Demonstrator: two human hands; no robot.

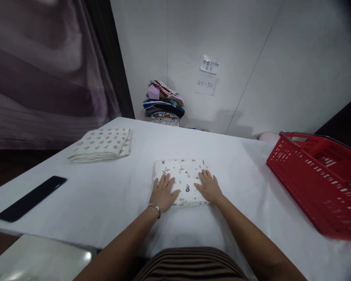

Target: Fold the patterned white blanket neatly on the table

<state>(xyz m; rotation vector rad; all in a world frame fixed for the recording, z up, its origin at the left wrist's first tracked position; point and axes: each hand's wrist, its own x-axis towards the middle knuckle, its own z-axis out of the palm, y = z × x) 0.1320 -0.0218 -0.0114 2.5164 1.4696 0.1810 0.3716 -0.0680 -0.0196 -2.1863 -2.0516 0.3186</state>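
There are two hands, a left hand [164, 193] and a right hand [210, 188], and one bracelet [156, 207]. One counter [105, 191] carries two folded cloths, a middle cloth [181, 175] and a left cloth [102, 144], one dark strip [32, 198] and one red basket [307, 191]. Beyond are one fabric stack [163, 103] and two notes, an upper note [209, 65] and a lower note [205, 84].

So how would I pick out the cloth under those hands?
Find the white table. On it, the folded cloth lies beneath the left hand and right hand. Its varied prints, one starfish-like, differ from the repeating motif on the other cloth to the left.
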